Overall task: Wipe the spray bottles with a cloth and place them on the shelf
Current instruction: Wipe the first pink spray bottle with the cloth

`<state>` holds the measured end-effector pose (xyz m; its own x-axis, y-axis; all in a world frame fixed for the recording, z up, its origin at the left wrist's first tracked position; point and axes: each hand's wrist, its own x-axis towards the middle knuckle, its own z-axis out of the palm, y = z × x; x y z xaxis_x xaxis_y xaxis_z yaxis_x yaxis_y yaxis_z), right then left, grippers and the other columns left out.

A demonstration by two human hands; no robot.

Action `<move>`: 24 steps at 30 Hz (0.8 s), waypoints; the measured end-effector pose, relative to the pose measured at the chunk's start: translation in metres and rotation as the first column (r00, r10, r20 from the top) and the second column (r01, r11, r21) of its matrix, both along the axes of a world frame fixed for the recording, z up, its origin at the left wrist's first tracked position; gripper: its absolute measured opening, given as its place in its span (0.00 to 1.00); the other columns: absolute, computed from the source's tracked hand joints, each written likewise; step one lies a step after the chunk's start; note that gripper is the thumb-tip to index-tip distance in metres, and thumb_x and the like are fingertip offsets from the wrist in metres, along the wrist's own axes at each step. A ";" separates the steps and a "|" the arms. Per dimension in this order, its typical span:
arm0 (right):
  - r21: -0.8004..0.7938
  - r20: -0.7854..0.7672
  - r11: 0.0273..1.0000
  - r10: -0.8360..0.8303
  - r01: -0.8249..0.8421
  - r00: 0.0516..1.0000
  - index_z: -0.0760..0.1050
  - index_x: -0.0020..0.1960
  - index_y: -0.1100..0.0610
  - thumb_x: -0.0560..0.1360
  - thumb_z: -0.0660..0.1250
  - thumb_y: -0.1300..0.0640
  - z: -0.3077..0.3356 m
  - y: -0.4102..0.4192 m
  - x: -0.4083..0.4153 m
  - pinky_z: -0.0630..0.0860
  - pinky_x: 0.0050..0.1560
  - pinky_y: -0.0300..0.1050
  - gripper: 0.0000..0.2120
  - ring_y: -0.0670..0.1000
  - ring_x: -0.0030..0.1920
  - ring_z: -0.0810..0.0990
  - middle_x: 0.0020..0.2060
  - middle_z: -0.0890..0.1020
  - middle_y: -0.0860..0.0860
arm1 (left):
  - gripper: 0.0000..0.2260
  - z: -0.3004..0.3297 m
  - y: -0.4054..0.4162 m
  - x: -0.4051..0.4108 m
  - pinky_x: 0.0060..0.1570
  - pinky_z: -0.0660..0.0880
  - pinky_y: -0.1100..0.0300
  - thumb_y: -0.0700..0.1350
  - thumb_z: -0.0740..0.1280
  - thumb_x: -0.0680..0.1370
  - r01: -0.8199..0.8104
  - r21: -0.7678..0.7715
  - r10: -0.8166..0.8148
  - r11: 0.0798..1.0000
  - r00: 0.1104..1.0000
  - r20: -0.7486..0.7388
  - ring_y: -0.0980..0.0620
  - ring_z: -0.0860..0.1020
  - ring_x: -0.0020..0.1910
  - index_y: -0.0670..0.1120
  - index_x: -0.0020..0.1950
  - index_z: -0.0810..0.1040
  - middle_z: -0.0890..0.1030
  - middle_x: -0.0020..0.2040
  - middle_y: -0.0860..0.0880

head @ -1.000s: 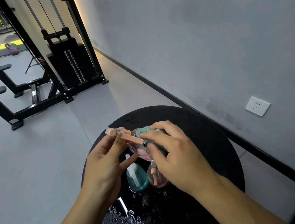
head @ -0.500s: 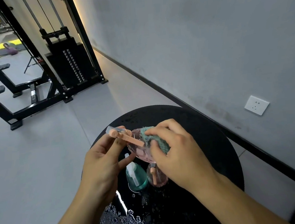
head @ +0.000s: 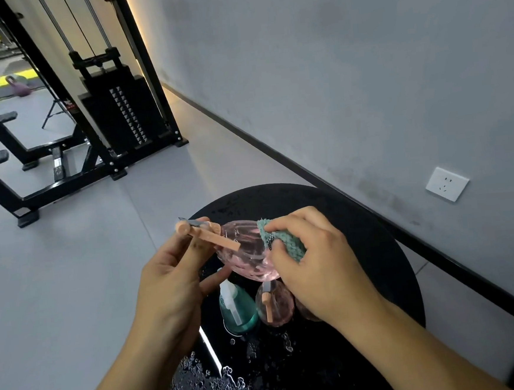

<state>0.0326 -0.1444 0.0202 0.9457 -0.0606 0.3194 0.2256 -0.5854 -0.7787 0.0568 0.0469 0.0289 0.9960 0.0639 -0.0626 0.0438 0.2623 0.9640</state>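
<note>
We hold the pink translucent ribbed spray bottle (head: 248, 254) tipped on its side over the table: our left hand (head: 170, 281) pinches its peach-coloured spray head (head: 203, 234) between thumb and fingers, and our right hand (head: 319, 263) presses a teal knitted cloth (head: 283, 239) against the bottle's rounded body, fingers curled over the cloth. The bottle is off the surface, lifted between the two hands, nozzle pointing away to the left hand's side.

We judge the wiping of this bottle to be under way, not finished. Just below the held bottle, standing on the round black table (head: 376, 247), wait a teal plastic spray bottle with a white head (head: 237, 310) and a second small pink bottle (head: 274, 307), touching or nearly so; part of another pinkish bottle shows beneath our right hand, too hidden to tell more. Whether any of these has been wiped we cannot tell. No shelf is in view, so placing seems to be all ahead of us.

The held bottle looks glossy and clear, its ribs catching light; any remaining wetness on it is hard to see. Water droplets (head: 221, 379) bead on the table nearer to us than the grip, so the standing bottles may be wet at the base.
</note>
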 end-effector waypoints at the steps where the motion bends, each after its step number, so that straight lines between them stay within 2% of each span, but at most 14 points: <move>1: 0.013 -0.006 1.000 0.006 -0.006 1.000 0.80 0.61 0.48 0.82 0.65 0.56 0.000 0.000 0.000 0.78 0.44 0.27 0.11 0.38 0.54 0.79 0.55 0.72 0.38 | 0.08 0.000 0.000 0.000 0.55 0.83 0.41 0.50 0.72 0.75 0.001 -0.002 -0.001 1.000 1.000 0.000 0.49 0.86 0.54 0.48 0.49 0.88 0.87 0.54 0.47; 5: -0.076 0.023 0.992 0.102 -0.100 0.995 0.78 0.66 0.46 0.83 0.65 0.54 0.001 0.006 -0.001 0.79 0.55 0.35 0.13 0.40 0.61 0.75 0.59 0.71 0.36 | 0.08 -0.003 -0.004 -0.003 0.58 0.82 0.40 0.48 0.71 0.76 0.025 0.045 -0.025 0.999 1.000 0.005 0.51 0.86 0.53 0.47 0.52 0.87 0.88 0.51 0.48; 8: -0.124 0.038 0.988 0.098 -0.093 0.994 0.77 0.67 0.45 0.83 0.63 0.53 0.001 0.007 -0.002 0.80 0.57 0.40 0.14 0.42 0.62 0.74 0.59 0.71 0.36 | 0.07 -0.003 -0.004 -0.003 0.59 0.81 0.39 0.49 0.73 0.75 0.037 0.065 -0.037 0.997 0.999 0.005 0.51 0.86 0.52 0.49 0.50 0.88 0.88 0.50 0.48; 9: -0.123 0.042 0.990 0.071 -0.065 0.997 0.77 0.66 0.45 0.83 0.63 0.53 0.001 0.006 -0.002 0.80 0.56 0.41 0.13 0.43 0.62 0.74 0.59 0.70 0.36 | 0.09 -0.003 -0.003 -0.002 0.59 0.81 0.39 0.52 0.76 0.73 0.041 0.053 -0.041 0.998 0.999 0.010 0.51 0.86 0.52 0.49 0.49 0.89 0.87 0.51 0.48; 12: -0.084 0.025 0.996 0.002 0.000 1.000 0.77 0.64 0.46 0.82 0.62 0.53 -0.002 0.003 0.000 0.82 0.52 0.42 0.12 0.44 0.59 0.76 0.56 0.70 0.37 | 0.26 -0.004 0.003 0.001 0.56 0.83 0.41 0.63 0.85 0.60 0.040 0.023 -0.041 0.999 0.999 0.023 0.50 0.86 0.55 0.49 0.50 0.89 0.87 0.54 0.47; 13: -0.079 0.018 0.997 -0.003 0.004 1.000 0.77 0.64 0.46 0.82 0.62 0.53 -0.003 0.003 0.000 0.82 0.52 0.42 0.12 0.44 0.59 0.76 0.56 0.70 0.37 | 0.26 -0.004 0.003 0.001 0.56 0.84 0.42 0.63 0.85 0.60 0.037 0.019 -0.038 0.999 0.999 0.023 0.50 0.86 0.54 0.49 0.50 0.89 0.87 0.54 0.47; 15: -0.099 0.016 0.995 0.020 -0.018 1.000 0.77 0.66 0.45 0.83 0.62 0.53 -0.002 0.004 0.000 0.81 0.54 0.41 0.13 0.43 0.60 0.75 0.57 0.69 0.36 | 0.16 -0.004 0.000 0.000 0.58 0.82 0.40 0.57 0.80 0.69 0.039 0.024 -0.040 0.999 0.999 0.022 0.51 0.86 0.52 0.48 0.50 0.88 0.87 0.52 0.47; 17: -0.141 0.022 0.987 0.082 -0.078 0.996 0.76 0.68 0.45 0.83 0.62 0.53 0.002 0.007 -0.002 0.80 0.58 0.40 0.15 0.42 0.63 0.72 0.60 0.69 0.36 | 0.07 -0.004 -0.005 -0.002 0.58 0.81 0.41 0.49 0.73 0.74 0.032 0.047 -0.033 0.998 0.999 0.021 0.53 0.86 0.49 0.49 0.49 0.88 0.88 0.49 0.48; 20: -0.182 0.034 0.977 0.121 -0.112 0.992 0.76 0.69 0.45 0.83 0.62 0.54 0.002 0.007 -0.003 0.79 0.59 0.41 0.16 0.42 0.64 0.72 0.62 0.69 0.37 | 0.06 -0.003 -0.005 -0.003 0.57 0.82 0.42 0.47 0.72 0.75 0.033 0.057 -0.034 0.998 0.999 0.021 0.52 0.86 0.50 0.50 0.49 0.89 0.88 0.49 0.48; 24: -0.126 0.022 0.992 0.022 -0.019 1.000 0.77 0.66 0.46 0.83 0.63 0.55 -0.003 0.002 0.000 0.81 0.55 0.40 0.14 0.43 0.62 0.74 0.59 0.69 0.36 | 0.08 -0.003 -0.002 -0.001 0.59 0.81 0.38 0.47 0.71 0.78 -0.021 0.011 0.021 1.000 1.000 0.000 0.49 0.85 0.54 0.46 0.53 0.85 0.86 0.53 0.46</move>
